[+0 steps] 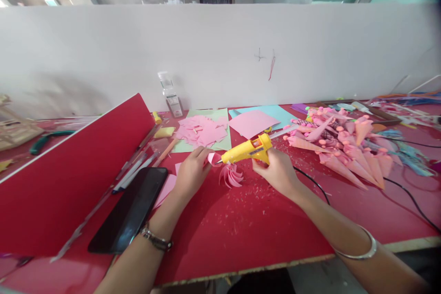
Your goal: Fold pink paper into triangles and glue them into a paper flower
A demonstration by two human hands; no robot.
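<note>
My right hand [277, 172] is wrapped round the handle of a yellow hot glue gun [246, 150], its nozzle pointing left. A clear glue stick [283, 132] sticks out of the gun's back end. In my left hand [193, 170] a small curled piece of pink paper [213, 159] is pinched, with the nozzle tip at or very near it. Just below the gun, a pink paper flower of curved petals [231, 175] rests on the red table [220, 234]. Beside my left wrist lie pink paper sheets [166, 191], partly hidden.
Pink paper pieces [203, 129] are heaped on a green sheet at the back. Pink paper cones [347, 147] pile up on the right, near the gun's black cord [312, 179]. A black phone [132, 209] and an upright red board [86, 170] stand left; a white partition [220, 55] lies behind.
</note>
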